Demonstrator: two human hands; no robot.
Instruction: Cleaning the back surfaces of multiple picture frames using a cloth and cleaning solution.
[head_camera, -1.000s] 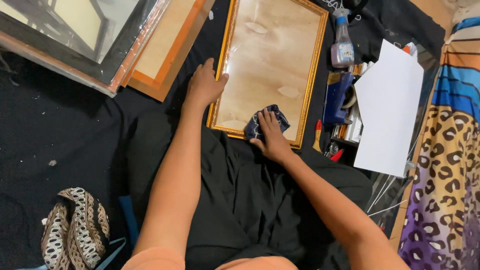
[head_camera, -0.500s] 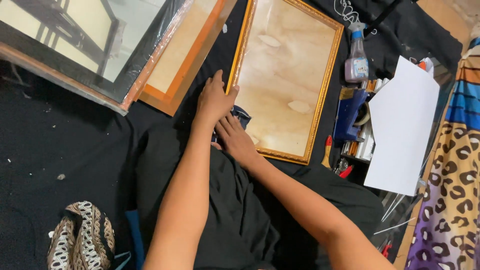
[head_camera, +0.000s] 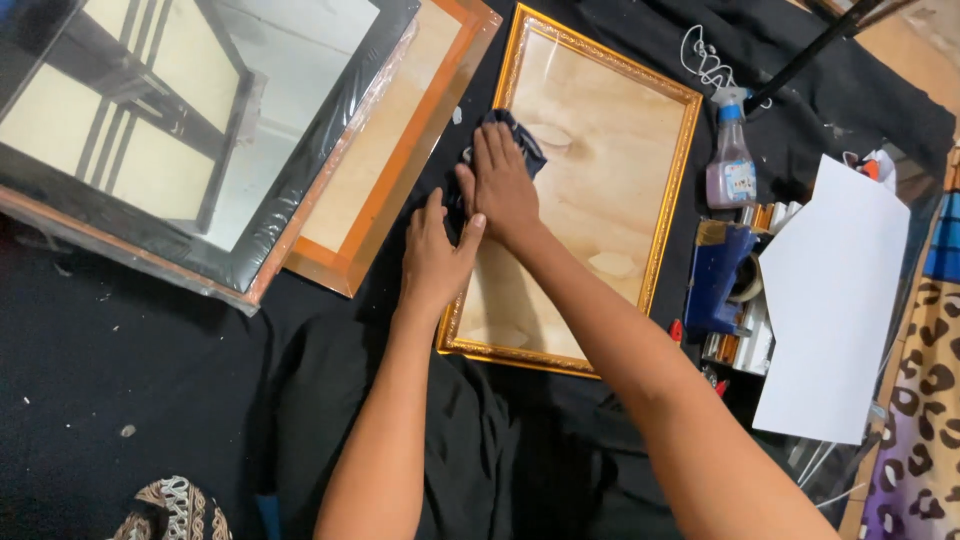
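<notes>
A gold-framed glass panel (head_camera: 672, 210) lies flat on black cloth in front of me. My right hand (head_camera: 503, 185) presses a dark blue cloth (head_camera: 512, 135) onto the glass near the frame's left edge, fingers spread flat over it. My left hand (head_camera: 434, 255) rests on the frame's left rim just below, its thumb touching my right hand.
An orange-bordered frame (head_camera: 385, 160) and a black plastic-wrapped frame (head_camera: 180, 130) lie to the left. A spray bottle (head_camera: 731, 165), a blue tape dispenser (head_camera: 717, 275) and a white sheet (head_camera: 835, 300) sit to the right. Patterned fabric (head_camera: 925, 400) runs along the right edge.
My right hand has slid the cloth from the frame's lower edge up along its left side. My left hand has stayed on the left rim.
</notes>
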